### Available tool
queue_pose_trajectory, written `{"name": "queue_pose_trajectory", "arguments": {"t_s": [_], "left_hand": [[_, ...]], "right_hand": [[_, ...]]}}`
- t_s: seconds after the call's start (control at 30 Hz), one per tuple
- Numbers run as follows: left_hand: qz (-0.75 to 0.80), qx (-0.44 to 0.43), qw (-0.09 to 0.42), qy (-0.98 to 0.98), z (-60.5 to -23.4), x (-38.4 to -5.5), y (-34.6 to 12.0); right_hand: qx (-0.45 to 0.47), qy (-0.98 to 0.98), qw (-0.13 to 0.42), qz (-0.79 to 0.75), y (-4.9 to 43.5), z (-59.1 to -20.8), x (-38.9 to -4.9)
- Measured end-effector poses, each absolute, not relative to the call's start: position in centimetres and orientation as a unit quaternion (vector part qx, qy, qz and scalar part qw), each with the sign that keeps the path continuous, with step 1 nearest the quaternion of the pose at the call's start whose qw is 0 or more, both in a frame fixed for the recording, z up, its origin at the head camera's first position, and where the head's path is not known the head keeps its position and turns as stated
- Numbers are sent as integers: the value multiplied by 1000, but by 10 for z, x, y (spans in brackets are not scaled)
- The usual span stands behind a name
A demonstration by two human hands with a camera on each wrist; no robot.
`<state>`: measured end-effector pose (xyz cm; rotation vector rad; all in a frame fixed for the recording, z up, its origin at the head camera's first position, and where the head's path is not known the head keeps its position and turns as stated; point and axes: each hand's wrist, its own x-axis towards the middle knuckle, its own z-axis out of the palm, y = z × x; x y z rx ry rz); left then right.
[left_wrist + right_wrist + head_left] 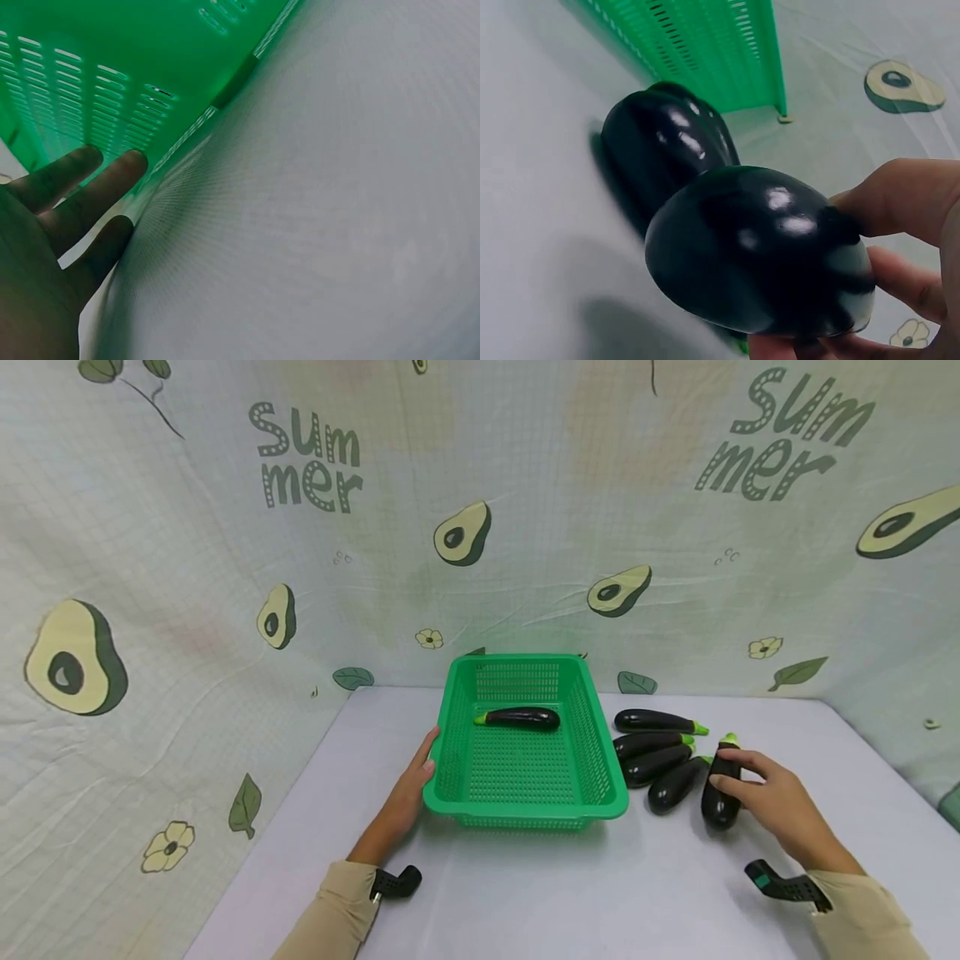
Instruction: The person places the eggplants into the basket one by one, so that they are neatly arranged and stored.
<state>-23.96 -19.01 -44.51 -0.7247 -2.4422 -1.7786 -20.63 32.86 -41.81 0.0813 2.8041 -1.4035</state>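
A green plastic basket stands on the table with one dark eggplant lying across it. Against the basket's left side rests my left hand; the left wrist view shows its fairly straight fingers at the slotted outer wall. To the right of the basket, my right hand pinches an eggplant between thumb and fingers, its green stem end pointing away. The right wrist view shows the rounded end of this eggplant up close, above others on the table.
Several more eggplants lie in a group between the basket and my right hand, their green stems toward the right. The table has a white cover. Behind it hangs a cloth printed with avocados and lettering.
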Motion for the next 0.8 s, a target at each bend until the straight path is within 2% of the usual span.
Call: {"name": "queue_pose_trajectory", "arguments": {"t_s": [0.1, 0.27, 0.43, 0.8], "left_hand": [[-573, -234, 15, -786, -441, -236, -189], [-571, -228, 35, -788, -463, -248, -192], [-581, -235, 34, -778, -463, -247, -193], [-579, -223, 38, -783, -470, -251, -193]], "right_hand": [[7, 883, 0, -470, 324, -414, -209], [-14, 863, -6, -505, 312, -404, -214], [-28, 853, -7, -522, 297, -395, -222], [-49, 838, 19, -543, 272, -385, -238]]}}
